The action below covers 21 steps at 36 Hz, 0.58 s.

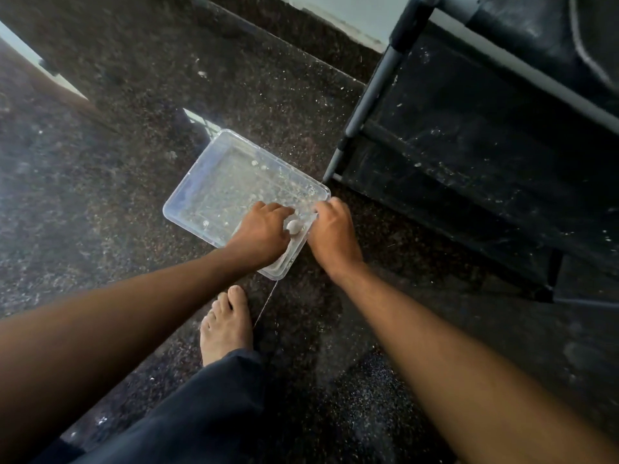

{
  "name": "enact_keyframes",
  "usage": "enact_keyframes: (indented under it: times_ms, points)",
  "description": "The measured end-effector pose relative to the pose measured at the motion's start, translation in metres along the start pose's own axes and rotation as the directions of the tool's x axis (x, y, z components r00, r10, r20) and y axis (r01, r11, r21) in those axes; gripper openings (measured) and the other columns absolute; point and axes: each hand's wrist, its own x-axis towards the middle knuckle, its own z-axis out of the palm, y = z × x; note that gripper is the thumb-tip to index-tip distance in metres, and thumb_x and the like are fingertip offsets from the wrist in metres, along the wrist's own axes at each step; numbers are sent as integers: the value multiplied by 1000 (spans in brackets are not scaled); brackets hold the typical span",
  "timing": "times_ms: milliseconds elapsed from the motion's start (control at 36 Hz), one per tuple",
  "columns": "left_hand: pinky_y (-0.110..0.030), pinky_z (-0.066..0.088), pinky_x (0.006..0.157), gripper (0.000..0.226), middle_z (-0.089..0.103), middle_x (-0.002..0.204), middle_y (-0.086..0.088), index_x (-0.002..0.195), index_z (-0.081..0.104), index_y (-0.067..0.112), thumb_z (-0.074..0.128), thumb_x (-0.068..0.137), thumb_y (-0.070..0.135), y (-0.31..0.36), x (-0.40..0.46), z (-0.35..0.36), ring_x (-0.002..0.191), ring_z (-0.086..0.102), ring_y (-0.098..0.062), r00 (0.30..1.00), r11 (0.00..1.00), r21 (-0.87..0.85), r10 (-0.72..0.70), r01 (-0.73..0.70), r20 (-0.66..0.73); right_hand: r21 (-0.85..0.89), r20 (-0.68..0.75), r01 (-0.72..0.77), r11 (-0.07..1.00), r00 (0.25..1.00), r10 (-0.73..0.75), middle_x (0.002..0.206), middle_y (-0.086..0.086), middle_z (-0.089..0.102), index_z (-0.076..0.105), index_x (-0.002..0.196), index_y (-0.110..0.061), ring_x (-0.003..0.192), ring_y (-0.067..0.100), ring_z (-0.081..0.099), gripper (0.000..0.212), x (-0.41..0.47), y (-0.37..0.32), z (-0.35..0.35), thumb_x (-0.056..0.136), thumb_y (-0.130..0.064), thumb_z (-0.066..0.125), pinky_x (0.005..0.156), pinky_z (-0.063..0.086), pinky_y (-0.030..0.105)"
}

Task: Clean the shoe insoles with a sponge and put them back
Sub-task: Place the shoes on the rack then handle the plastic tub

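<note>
My left hand (259, 231) reaches into the tray (187, 202), fingers curled beside a pale sponge (294, 226); my right hand (330, 226) grips the tray's near-right rim.

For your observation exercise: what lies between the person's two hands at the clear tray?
In the head view, a small pale rounded object sits between the left hand and right hand, inside the clear tray.
</note>
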Motion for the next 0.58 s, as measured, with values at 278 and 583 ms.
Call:
enact_keyframes:
  times_ms: [278, 583]
  points:
    - [-39, 38, 109, 46, 58, 148, -11, 144, 58, 13, 62, 98, 17, -2, 10, -8, 130, 54, -30, 999, 998, 57, 13, -15, 42, -127, 170, -169, 977, 967, 190, 124, 17, 58, 64, 114, -1, 115, 30, 55, 25, -22, 26, 13, 95, -17, 64, 99, 46, 36]
    - [-42, 38, 113, 49, 57, 148, -13, 146, 55, 11, 61, 98, 16, 6, 15, -15, 133, 51, -33, 995, 1000, 15, -12, 10, 103, 33, -87, -163, 986, 982, 165, 97, 10, 64, 67, 100, -4, 91, 25, 59, 11, -5, 17, -1, 92, -10, 62, 71, 46, 31]
